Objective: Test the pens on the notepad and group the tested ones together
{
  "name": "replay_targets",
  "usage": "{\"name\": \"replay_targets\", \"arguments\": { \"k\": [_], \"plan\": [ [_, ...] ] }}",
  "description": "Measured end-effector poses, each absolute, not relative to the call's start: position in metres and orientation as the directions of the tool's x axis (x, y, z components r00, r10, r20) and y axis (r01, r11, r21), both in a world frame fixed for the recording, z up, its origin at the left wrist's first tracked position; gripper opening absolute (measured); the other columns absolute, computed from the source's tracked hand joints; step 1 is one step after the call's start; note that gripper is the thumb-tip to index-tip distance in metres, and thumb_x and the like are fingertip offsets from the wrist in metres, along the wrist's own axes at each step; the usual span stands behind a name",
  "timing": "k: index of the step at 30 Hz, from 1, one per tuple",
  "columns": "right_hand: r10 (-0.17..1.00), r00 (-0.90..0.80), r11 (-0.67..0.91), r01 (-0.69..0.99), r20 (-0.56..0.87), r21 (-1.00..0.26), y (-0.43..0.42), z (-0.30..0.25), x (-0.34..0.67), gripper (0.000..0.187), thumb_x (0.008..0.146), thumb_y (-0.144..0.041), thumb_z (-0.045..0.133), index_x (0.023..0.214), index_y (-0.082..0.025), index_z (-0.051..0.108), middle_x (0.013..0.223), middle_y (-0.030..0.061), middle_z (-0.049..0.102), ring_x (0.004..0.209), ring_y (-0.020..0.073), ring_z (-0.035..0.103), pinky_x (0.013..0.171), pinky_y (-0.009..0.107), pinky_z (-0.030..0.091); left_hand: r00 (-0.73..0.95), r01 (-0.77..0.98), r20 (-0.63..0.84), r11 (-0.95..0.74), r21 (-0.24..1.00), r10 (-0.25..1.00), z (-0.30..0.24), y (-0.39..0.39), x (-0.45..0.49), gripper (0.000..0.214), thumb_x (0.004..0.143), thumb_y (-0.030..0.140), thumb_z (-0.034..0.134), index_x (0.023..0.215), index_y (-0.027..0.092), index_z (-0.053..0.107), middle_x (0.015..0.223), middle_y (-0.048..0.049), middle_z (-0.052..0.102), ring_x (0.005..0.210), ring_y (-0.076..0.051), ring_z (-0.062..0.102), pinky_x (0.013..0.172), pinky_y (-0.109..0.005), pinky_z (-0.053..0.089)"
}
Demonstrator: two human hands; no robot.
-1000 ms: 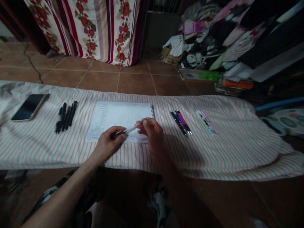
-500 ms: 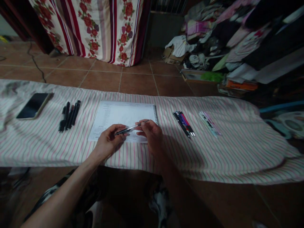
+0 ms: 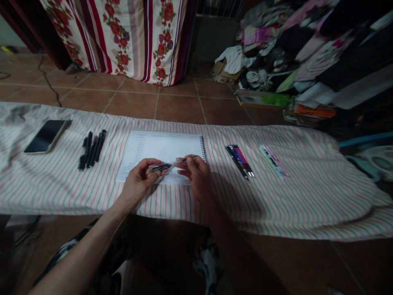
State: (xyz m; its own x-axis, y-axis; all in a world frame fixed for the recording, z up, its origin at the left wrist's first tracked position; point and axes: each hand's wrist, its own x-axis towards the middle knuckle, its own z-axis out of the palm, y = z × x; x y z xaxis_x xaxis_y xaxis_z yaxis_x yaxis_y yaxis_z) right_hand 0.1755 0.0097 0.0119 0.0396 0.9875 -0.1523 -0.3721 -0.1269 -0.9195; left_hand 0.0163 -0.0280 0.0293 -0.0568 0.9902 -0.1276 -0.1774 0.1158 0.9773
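My left hand [image 3: 139,178] is closed on a dark pen [image 3: 160,168], its fingers and thumb pinching the barrel above the notebook. The pen's pale tip points right. My right hand [image 3: 198,174] pinches a thin dark pen part [image 3: 185,159] between thumb and fingers; its exact kind is too small to tell. A narrow gap shows between this part and the pen. Under both hands lies a spiral notebook [image 3: 172,143] with a printed sheet [image 3: 130,155] showing at its left.
Several black pens [image 3: 92,149] and a phone [image 3: 46,136] lie on the left of the striped cloth [image 3: 307,184]. To the right are several dark and coloured pens [image 3: 240,161] and several pastel pens [image 3: 273,161]. A floral curtain [image 3: 132,37] hangs beyond.
The clear and dark length that spanned both hands is now parted, with the pen in my left hand and a thin piece in my right. Both hands have barely moved.
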Motion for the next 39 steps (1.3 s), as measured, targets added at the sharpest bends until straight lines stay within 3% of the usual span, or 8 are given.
{"name": "replay_targets", "arguments": {
  "k": [5, 11, 16, 24, 32, 39],
  "plan": [
    [0.988, 0.059, -0.115, -0.349, -0.144, -0.930, 0.010, 0.011, 0.175, 0.025, 0.076, -0.041, 0.066, 0.081, -0.019, 0.055, 0.080, 0.0022, 0.072, 0.067, 0.0145, 0.070, 0.053, 0.022, 0.056, -0.065, -0.135, -0.142, 0.132, 0.982, 0.988, 0.028, -0.027, 0.018, 0.036, 0.067, 0.033, 0.073, 0.094, 0.016, 0.058, 0.091, -0.0054, 0.071, 0.088, -0.020, 0.068, 0.087, -0.038, 0.050],
    [0.990, 0.085, -0.081, -0.300, -0.111, -0.950, 0.011, 0.006, 0.175, 0.026, 0.077, -0.042, 0.064, 0.081, -0.019, 0.054, 0.079, 0.0021, 0.072, 0.066, 0.0140, 0.070, 0.051, 0.021, 0.056, -0.074, -0.006, -0.118, 0.118, 0.993, 0.990, 0.026, -0.027, 0.020, 0.034, 0.067, 0.033, 0.070, 0.095, 0.016, 0.060, 0.085, -0.0037, 0.069, 0.073, -0.016, 0.065, 0.072, -0.033, 0.052],
    [0.995, 0.073, -0.053, -0.243, -0.073, -0.969, 0.011, 0.003, 0.174, 0.026, 0.078, -0.043, 0.062, 0.083, -0.018, 0.055, 0.080, 0.0024, 0.071, 0.066, 0.0141, 0.070, 0.050, 0.021, 0.056, -0.111, 0.290, -0.015, 0.047, 0.956, 0.994, 0.017, -0.027, 0.016, 0.033, 0.073, 0.030, 0.065, 0.104, 0.019, 0.064, 0.093, -0.0046, 0.068, 0.081, -0.018, 0.062, 0.077, -0.033, 0.049],
    [1.000, 0.030, -0.004, -0.142, -0.009, -0.990, 0.009, 0.005, 0.175, 0.026, 0.077, -0.044, 0.062, 0.080, -0.018, 0.059, 0.082, 0.0026, 0.071, 0.066, 0.0129, 0.067, 0.051, 0.021, 0.057, 0.022, 0.462, 0.098, -0.098, 0.882, 0.995, 0.014, -0.024, 0.019, 0.023, 0.077, 0.032, 0.062, 0.098, 0.023, 0.068, 0.087, -0.0037, 0.064, 0.082, -0.018, 0.059, 0.078, -0.032, 0.046],
    [1.000, 0.012, 0.029, -0.136, 0.028, -0.990, 0.010, 0.005, 0.180, 0.029, 0.076, -0.047, 0.062, 0.078, -0.019, 0.060, 0.080, 0.0026, 0.070, 0.065, 0.0137, 0.067, 0.051, 0.022, 0.057, 0.025, 0.437, 0.113, -0.113, 0.893, 0.993, 0.015, -0.023, 0.021, 0.018, 0.079, 0.032, 0.060, 0.091, 0.022, 0.069, 0.084, -0.0034, 0.064, 0.081, -0.019, 0.058, 0.075, -0.032, 0.045],
    [1.000, -0.012, -0.015, -0.167, -0.013, -0.986, 0.004, 0.016, 0.180, 0.024, 0.077, -0.043, 0.062, 0.079, -0.019, 0.061, 0.083, 0.0021, 0.070, 0.070, 0.0132, 0.066, 0.054, 0.023, 0.057, -0.037, 0.228, -0.040, 0.048, 0.972, 0.998, 0.008, -0.024, 0.024, 0.023, 0.075, 0.036, 0.064, 0.091, 0.020, 0.069, 0.073, -0.0003, 0.064, 0.064, -0.014, 0.055, 0.059, -0.026, 0.043]
  ]
}}
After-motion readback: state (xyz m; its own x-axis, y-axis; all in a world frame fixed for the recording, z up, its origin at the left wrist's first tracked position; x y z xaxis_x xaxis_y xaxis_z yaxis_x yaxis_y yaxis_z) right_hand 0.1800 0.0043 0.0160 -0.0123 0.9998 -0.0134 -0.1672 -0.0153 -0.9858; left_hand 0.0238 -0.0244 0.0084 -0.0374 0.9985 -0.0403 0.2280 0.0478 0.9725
